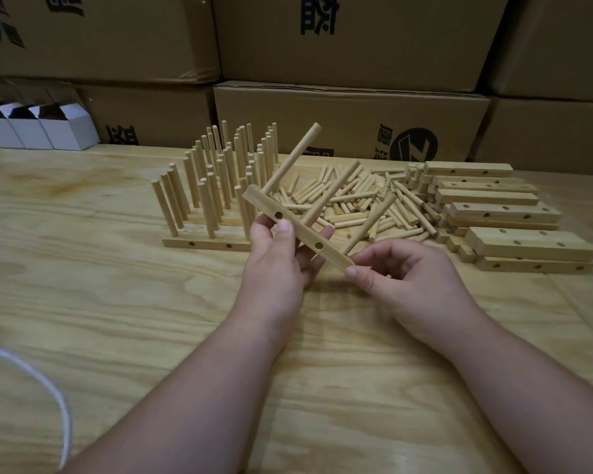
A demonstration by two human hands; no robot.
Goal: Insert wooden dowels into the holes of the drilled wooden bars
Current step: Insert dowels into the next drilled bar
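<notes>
Behind my hands, in the middle of the frame, a loose heap of short dowels lies on the plywood table. To its left stand the finished bars, their upright dowels too crowded to count. To its right is a stack of drilled blank bars, again more than I can count surely. Three small white open cartons sit at the upper left, brown cardboard boxes wall off the back, and a white cord curves at the lower left edge.

I hold one drilled bar tilted above the table at centre, nothing between it and the camera. Three dowels stick out of it, pointing up and away toward the heap; two side holes face me. My left hand grips the bar near its middle, thumb pressed on the near face and fingers curled behind. My right hand pinches the bar's lower right end between thumb and forefinger.
</notes>
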